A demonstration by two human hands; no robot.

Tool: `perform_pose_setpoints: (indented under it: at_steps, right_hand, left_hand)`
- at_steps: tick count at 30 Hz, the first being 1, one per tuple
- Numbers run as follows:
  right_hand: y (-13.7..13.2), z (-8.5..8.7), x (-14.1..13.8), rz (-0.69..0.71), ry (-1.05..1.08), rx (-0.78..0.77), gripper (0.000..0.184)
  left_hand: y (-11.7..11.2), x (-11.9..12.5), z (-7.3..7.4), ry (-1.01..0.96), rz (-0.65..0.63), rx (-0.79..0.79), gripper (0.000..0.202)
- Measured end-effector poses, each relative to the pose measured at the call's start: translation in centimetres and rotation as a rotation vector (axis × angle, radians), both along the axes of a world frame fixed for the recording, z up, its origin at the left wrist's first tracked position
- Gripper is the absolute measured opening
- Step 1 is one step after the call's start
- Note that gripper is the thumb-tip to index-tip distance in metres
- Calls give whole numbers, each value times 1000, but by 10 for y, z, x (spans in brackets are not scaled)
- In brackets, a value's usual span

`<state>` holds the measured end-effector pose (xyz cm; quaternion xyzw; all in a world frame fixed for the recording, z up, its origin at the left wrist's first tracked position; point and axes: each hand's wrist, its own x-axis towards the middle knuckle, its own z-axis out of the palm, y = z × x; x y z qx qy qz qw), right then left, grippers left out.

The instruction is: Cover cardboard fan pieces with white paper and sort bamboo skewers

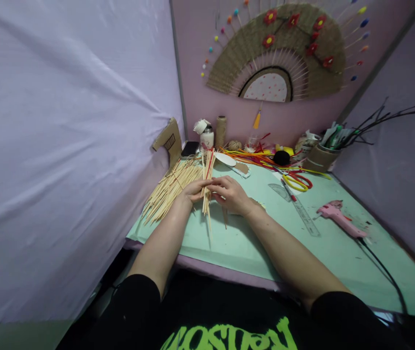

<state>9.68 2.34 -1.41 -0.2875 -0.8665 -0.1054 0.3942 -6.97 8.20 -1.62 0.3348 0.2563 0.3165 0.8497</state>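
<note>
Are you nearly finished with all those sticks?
Not nearly. Done: a small bundle is gathered. In hand: left hand and right hand pinch that bundle. Left: the big loose pile beside the left hand, and the glue gun lies untouched.

- Small bundle of sticks (207,182): thin, pale wood with a red one or two mixed in, packed side by side. It points away across the far-left part of the green mat (265,243), pinched at mid-length between the left hand (192,190) and the right hand (231,194).
- Loose pile of sticks (169,189): the same pale sticks, fanned flat along the mat's left edge, just beside the bundle.
</note>
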Motion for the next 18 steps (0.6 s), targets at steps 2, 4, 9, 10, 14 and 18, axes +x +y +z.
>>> perform_pose_setpoints:
  at_steps: [2,4,9,10,14,18]
  right_hand:
    - [1,-1,-1,13,-17,13,27]
    - [1,-2,-1,28,-28,15,25]
    - [0,-1,-2,30,-63,20,20]
    - [-1,0,-2,30,-67,28,18]
    - [0,-1,-3,52,-81,50,14]
    - [2,-5,-4,84,-82,37,16]
  left_hand:
    - [-1,0,0,-1,-18,-1,21]
    - [-1,0,0,1,-31,-14,19]
    - [-3,0,2,29,-68,-35,16]
    - [-3,0,3,37,-72,-30,16]
    - [-2,1,1,60,-59,-14,20]
    - [0,1,-2,68,-29,-35,20]
